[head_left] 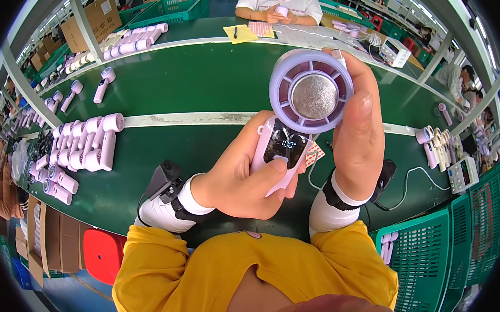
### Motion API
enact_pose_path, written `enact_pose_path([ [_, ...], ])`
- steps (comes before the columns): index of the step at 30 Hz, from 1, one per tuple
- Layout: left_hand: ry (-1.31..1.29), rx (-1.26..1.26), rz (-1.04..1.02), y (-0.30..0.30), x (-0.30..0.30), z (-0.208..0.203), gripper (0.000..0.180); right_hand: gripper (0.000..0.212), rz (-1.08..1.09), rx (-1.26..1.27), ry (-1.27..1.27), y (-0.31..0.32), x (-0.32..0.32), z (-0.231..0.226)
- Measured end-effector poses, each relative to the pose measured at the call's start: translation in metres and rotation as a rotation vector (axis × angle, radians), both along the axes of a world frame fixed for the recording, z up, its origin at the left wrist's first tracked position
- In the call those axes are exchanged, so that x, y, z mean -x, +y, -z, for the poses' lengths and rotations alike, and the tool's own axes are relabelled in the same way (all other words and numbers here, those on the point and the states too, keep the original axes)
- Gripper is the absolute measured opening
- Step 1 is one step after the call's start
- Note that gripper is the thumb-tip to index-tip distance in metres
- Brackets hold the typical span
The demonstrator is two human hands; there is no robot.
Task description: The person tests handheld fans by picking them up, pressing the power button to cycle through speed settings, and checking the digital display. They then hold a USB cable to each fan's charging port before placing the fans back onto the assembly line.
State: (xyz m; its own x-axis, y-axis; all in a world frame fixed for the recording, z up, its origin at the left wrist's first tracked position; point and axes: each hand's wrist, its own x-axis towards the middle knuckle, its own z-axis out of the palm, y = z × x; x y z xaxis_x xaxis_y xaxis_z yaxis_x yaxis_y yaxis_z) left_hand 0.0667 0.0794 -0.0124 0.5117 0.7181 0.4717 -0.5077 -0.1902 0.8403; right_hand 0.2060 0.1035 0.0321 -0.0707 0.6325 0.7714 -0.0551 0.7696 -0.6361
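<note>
My left hand (245, 176) is closed round the handle of a lilac handheld fan (281, 148), its thumb on the button below a lit dark display. The fan's round head, with a silvery disc in its middle, faces up at me. My right hand (358, 132) cups the right side of that head, its fingers curling partly out of sight behind the rim. A small pale, shiny piece (336, 53) shows by its upper fingertips; what it is I cannot make out. Below the fan, a red-and-white patterned card (315, 153) lies partly hidden on the green table.
Lilac fans (92, 143) stand in rows at left; more fans (432, 145) are at right beside a meter box (463, 174). Green crates (422, 260) sit at lower right, a red stool (103, 256) at lower left. Across the table, another person (281, 5) holds a lilac part.
</note>
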Motion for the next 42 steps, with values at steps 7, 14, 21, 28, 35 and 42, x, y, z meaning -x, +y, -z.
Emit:
enact_pose_path([
  [7,0.062,-0.053,-0.055,-0.001,-0.006,0.005,0.042,0.045,-0.009,-0.04,0.151,-0.003,-0.003,-0.001],
  [14,0.431,-1.156,-0.673,0.04,0.008,0.008,0.036,0.038,-0.138,0.04,0.242,-0.012,-0.004,0.0],
  [21,0.307,-0.79,-0.669,0.037,0.01,0.017,0.039,0.036,-0.264,0.351,0.195,-0.01,0.007,-0.003],
  [28,0.367,-0.326,-0.49,0.039,0.008,0.023,0.045,0.052,-0.104,0.282,0.055,-0.014,0.007,-0.004],
  [35,0.419,-0.532,-0.473,0.052,0.01,0.031,0.051,0.055,-0.091,0.237,0.06,-0.009,0.009,-0.002],
  [42,0.389,-0.364,-0.424,0.044,0.002,0.026,0.05,0.045,-0.11,0.091,0.161,-0.005,0.011,0.004],
])
